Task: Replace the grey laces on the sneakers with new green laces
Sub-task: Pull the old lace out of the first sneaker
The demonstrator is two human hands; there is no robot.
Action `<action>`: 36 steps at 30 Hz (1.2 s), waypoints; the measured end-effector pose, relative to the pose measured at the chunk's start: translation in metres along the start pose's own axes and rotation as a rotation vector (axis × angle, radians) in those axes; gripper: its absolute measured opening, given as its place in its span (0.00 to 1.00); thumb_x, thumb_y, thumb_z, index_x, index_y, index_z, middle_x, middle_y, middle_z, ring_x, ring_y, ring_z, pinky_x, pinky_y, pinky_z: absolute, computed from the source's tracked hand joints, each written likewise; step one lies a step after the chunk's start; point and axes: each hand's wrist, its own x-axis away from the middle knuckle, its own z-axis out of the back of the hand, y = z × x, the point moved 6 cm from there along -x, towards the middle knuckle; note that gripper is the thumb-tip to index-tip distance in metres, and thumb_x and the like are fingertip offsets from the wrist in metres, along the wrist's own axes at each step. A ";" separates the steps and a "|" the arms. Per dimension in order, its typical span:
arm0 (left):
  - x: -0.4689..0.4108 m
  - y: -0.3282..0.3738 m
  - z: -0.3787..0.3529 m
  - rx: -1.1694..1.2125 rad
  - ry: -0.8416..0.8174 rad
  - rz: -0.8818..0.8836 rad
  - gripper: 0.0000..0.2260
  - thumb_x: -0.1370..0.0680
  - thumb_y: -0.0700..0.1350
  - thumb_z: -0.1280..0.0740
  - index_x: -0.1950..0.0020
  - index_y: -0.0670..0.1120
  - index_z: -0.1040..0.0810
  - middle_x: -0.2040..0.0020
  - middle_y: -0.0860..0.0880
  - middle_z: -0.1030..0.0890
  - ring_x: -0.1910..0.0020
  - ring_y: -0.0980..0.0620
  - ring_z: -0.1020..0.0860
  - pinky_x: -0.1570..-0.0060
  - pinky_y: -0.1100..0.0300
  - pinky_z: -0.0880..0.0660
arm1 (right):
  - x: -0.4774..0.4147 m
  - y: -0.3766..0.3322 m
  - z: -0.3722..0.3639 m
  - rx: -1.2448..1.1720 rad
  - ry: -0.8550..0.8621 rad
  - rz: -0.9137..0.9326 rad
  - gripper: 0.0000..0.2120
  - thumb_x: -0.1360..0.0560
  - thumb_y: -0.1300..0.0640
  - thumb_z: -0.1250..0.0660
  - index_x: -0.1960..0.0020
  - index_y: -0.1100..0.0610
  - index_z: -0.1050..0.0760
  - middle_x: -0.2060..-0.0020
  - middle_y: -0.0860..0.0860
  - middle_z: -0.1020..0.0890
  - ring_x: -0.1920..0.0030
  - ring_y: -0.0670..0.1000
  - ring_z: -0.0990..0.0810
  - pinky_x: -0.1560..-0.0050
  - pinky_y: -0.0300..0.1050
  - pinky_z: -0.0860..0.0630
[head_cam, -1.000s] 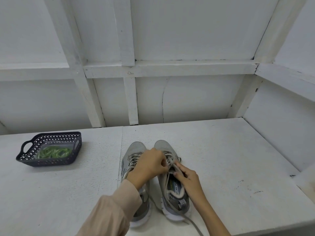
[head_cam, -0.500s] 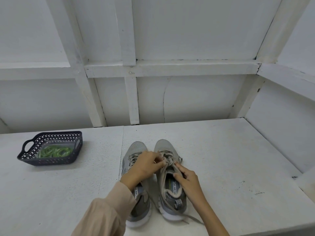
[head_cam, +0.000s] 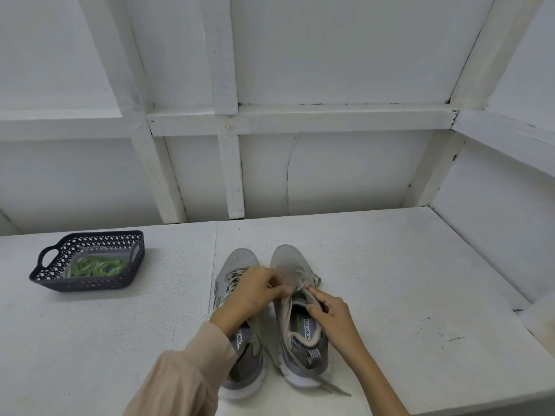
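Left hand (head_cam: 255, 291), right hand (head_cam: 334, 315) pinching grey laces (head_cam: 303, 284), basket (head_cam: 90, 285) well left

- The left hand (head_cam: 255, 292) has eased leftward off the right sneaker (head_cam: 288, 259), and its fingers now pinch the grey lace (head_cam: 330, 387) at the eyelets.
- The right hand (head_cam: 334, 318) has stretched its forefinger farther up to that crossing.
- The sleeve (head_cam: 180, 379) has drawn back, so the left sneaker (head_cam: 240, 259) now shows its insole.

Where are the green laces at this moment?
The green laces lie in the dark perforated basket on the left of the white table, well left of the grey sneakers in the head view.
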 end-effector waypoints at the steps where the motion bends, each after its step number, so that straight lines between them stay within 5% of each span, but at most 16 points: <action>1: 0.000 0.000 0.000 -0.027 -0.008 -0.010 0.09 0.25 0.48 0.28 0.54 0.42 0.19 0.57 0.45 0.16 0.56 0.48 0.18 0.50 0.52 0.22 | 0.000 0.000 0.000 0.006 0.000 0.007 0.22 0.25 0.63 0.34 0.32 0.51 0.25 0.40 0.47 0.18 0.42 0.41 0.20 0.37 0.46 0.24; 6: -0.003 -0.004 0.006 0.058 0.182 0.041 0.07 0.21 0.39 0.35 0.59 0.43 0.23 0.63 0.43 0.17 0.62 0.46 0.18 0.53 0.49 0.21 | -0.002 -0.004 0.005 0.011 -0.039 0.024 0.25 0.25 0.69 0.35 0.34 0.47 0.26 0.40 0.41 0.20 0.39 0.40 0.23 0.35 0.45 0.26; 9: -0.001 -0.003 0.013 -0.038 0.285 0.021 0.08 0.22 0.48 0.33 0.54 0.44 0.20 0.62 0.49 0.18 0.62 0.52 0.21 0.57 0.60 0.24 | -0.002 -0.004 0.006 -0.012 -0.045 0.024 0.24 0.24 0.69 0.35 0.33 0.49 0.26 0.39 0.42 0.20 0.39 0.41 0.22 0.35 0.46 0.26; 13: -0.003 -0.004 0.005 -0.179 0.135 0.014 0.18 0.27 0.60 0.30 0.58 0.44 0.18 0.64 0.50 0.19 0.65 0.55 0.23 0.64 0.62 0.28 | -0.001 -0.002 0.005 -0.044 -0.021 0.025 0.24 0.24 0.70 0.36 0.33 0.49 0.25 0.40 0.42 0.20 0.39 0.41 0.22 0.34 0.46 0.26; 16: -0.007 -0.010 -0.002 -0.223 0.070 0.006 0.13 0.25 0.51 0.30 0.60 0.41 0.18 0.64 0.46 0.18 0.63 0.49 0.20 0.59 0.51 0.23 | 0.000 -0.003 0.003 -0.025 -0.012 0.034 0.25 0.24 0.69 0.36 0.34 0.45 0.27 0.40 0.41 0.20 0.39 0.38 0.23 0.34 0.44 0.26; 21: -0.001 -0.004 0.015 -0.196 0.340 0.006 0.10 0.21 0.47 0.34 0.58 0.44 0.19 0.64 0.50 0.20 0.64 0.52 0.24 0.65 0.58 0.33 | -0.001 -0.001 0.005 -0.039 -0.028 0.041 0.24 0.24 0.69 0.35 0.33 0.48 0.26 0.39 0.43 0.20 0.39 0.41 0.22 0.36 0.44 0.25; 25: 0.000 -0.003 0.011 -0.313 0.219 0.002 0.14 0.23 0.53 0.32 0.67 0.48 0.21 0.72 0.53 0.26 0.66 0.50 0.23 0.68 0.59 0.33 | -0.003 -0.001 0.009 -0.048 -0.013 0.039 0.22 0.24 0.69 0.35 0.33 0.52 0.25 0.40 0.45 0.19 0.41 0.41 0.21 0.37 0.43 0.24; 28: 0.000 -0.002 0.003 -0.238 0.121 -0.011 0.14 0.26 0.55 0.29 0.64 0.46 0.17 0.66 0.51 0.19 0.64 0.52 0.22 0.63 0.56 0.27 | -0.004 -0.004 0.010 -0.047 0.012 0.044 0.21 0.24 0.69 0.35 0.35 0.52 0.22 0.43 0.46 0.17 0.44 0.40 0.20 0.42 0.38 0.23; 33: 0.001 -0.001 0.012 -0.229 0.297 -0.005 0.10 0.23 0.52 0.32 0.57 0.48 0.16 0.58 0.51 0.16 0.57 0.53 0.20 0.57 0.57 0.25 | -0.006 -0.003 0.011 -0.021 0.043 0.046 0.21 0.25 0.68 0.35 0.38 0.49 0.21 0.48 0.40 0.16 0.46 0.44 0.18 0.44 0.44 0.21; 36: 0.004 0.000 0.011 -0.252 0.267 -0.001 0.15 0.24 0.59 0.33 0.60 0.49 0.16 0.63 0.51 0.17 0.62 0.54 0.21 0.62 0.60 0.28 | -0.006 -0.003 0.010 -0.037 0.064 0.040 0.20 0.25 0.69 0.35 0.38 0.50 0.21 0.47 0.41 0.17 0.47 0.39 0.19 0.45 0.36 0.22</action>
